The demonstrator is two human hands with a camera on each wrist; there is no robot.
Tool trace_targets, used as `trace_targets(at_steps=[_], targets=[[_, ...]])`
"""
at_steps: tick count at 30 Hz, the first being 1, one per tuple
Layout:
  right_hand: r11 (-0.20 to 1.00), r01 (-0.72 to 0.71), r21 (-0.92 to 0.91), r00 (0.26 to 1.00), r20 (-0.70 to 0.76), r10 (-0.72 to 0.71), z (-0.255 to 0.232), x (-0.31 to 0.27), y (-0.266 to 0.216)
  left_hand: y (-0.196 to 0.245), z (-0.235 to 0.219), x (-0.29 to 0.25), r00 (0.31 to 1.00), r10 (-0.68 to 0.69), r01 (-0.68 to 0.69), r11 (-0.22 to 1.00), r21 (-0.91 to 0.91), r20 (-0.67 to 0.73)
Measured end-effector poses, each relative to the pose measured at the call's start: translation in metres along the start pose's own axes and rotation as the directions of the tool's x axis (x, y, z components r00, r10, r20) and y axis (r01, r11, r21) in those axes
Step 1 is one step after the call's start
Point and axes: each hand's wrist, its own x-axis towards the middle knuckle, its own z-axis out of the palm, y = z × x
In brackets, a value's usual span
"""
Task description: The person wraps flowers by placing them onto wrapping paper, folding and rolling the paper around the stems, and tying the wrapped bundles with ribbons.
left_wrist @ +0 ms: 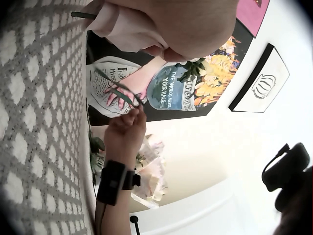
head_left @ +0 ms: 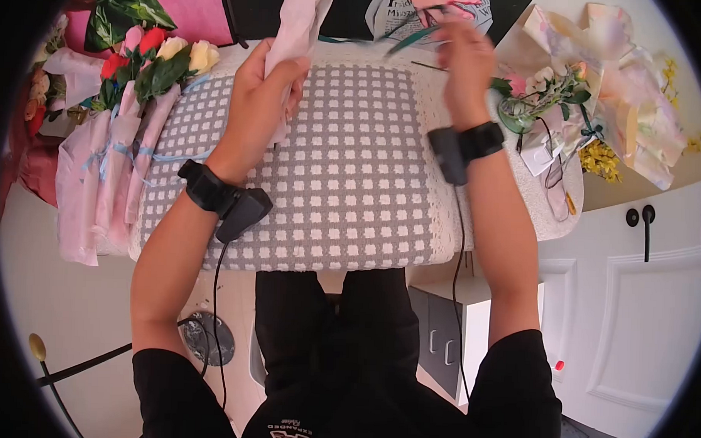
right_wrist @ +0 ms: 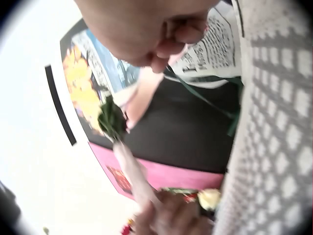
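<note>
My left hand (head_left: 270,85) grips a single flower wrapped in pale pink paper (head_left: 302,16), held over the checked cushion (head_left: 352,165). The right wrist view shows green leaves (right_wrist: 112,120) poking out of the top of the wrap, and the bloom is mostly hidden there. Off to the right, my raised right hand (head_left: 470,69) pinches a thin dark green ribbon (head_left: 411,40) between thumb and fingers. In the right wrist view the ribbon (right_wrist: 208,100) hangs down from the fingertips toward the cushion.
Several pink-wrapped flowers (head_left: 121,153) tied with light blue ribbon lie at the left. A glass vase with flowers (head_left: 524,109) and a paper-wrapped bouquet (head_left: 633,90) are at the right. Behind stands a dark picture (head_left: 346,18). Cables run from both wrist cameras.
</note>
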Motion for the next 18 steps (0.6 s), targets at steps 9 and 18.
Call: trace_targets(at_steps=[9, 18], targets=[[0.967, 0.226, -0.114, 0.856, -0.450, -0.253, -0.053, 0.034, -0.018, -0.004, 0.000, 0.000, 0.999, 0.029, -0.029, 1.000, -0.002, 0.025], [0.959, 0.047, -0.278, 0.920, -0.363, -0.150, -0.031, 0.022, -0.015, -0.004, 0.001, -0.001, 0.993, 0.045, -0.043, 0.999, -0.017, 0.110]])
